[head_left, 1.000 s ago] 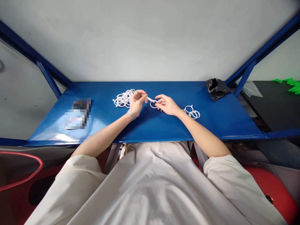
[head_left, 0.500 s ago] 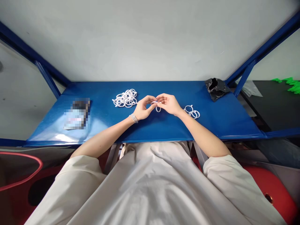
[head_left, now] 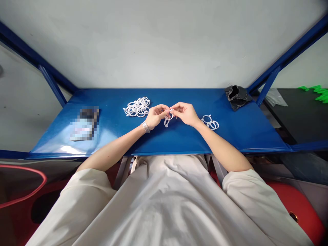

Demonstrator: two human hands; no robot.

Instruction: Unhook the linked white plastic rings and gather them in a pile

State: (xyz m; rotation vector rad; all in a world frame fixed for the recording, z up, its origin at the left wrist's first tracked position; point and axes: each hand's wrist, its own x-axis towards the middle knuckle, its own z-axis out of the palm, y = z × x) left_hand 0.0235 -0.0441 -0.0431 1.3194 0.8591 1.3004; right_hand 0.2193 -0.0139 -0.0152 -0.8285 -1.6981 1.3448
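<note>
Left hand [head_left: 156, 117] and right hand [head_left: 186, 113] pinch one white ring [head_left: 167, 120], fingers closed on it. Left of it a large heap [head_left: 137, 107] waits; right, a small group [head_left: 210, 122] seems done.

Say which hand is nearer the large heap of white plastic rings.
Left. The left hand lies just right of the large heap of white plastic rings, not touching it; the right hand is farther right, beyond the left, both pinching a single white plastic ring.
</note>
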